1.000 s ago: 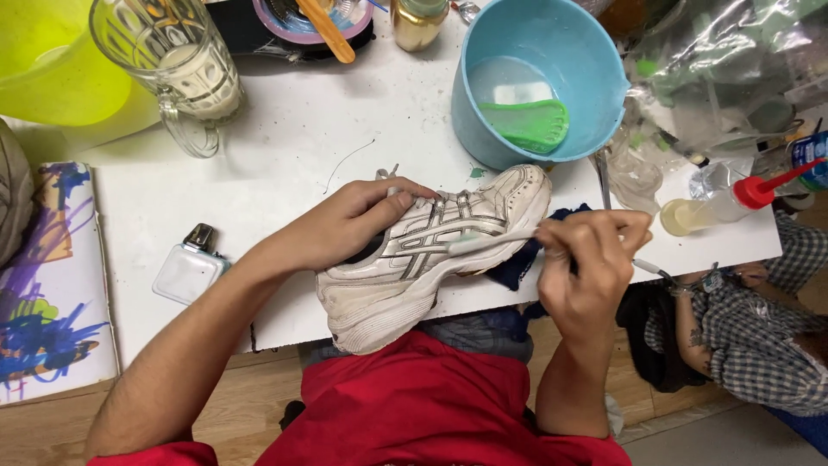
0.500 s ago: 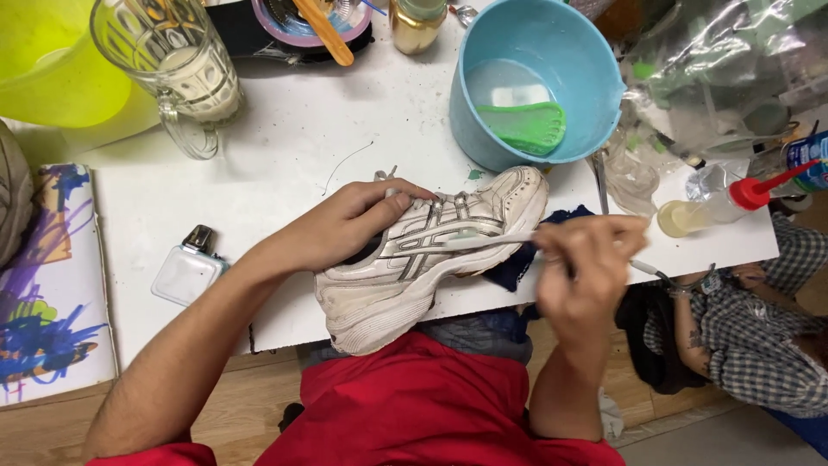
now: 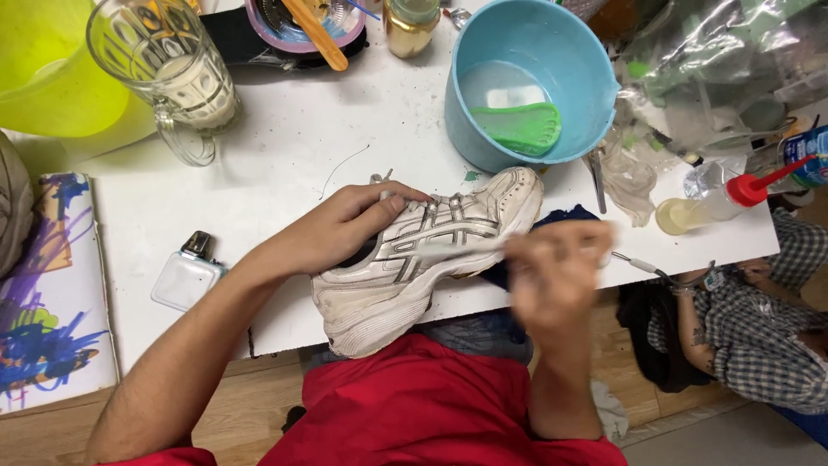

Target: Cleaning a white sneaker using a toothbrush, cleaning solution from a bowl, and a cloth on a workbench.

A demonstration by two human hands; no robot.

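Right now my left hand (image 3: 354, 226) is curled over the laces of the white sneaker (image 3: 423, 255), pinning it at the table (image 3: 285, 147) edge. Just right of it, my right hand (image 3: 552, 272) is blurred, closed on a thin brush-like tool (image 3: 457, 248). Light, soft upper; I'd grip the stiffer midfoot.

— Any packaging? Labels?
— Blue labelled container (image 3: 811, 155) at three o'clock, table's edge. Crinkled clear plastic bags (image 3: 716, 52) at two o'clock.
— Screens, signs?
— None visible.
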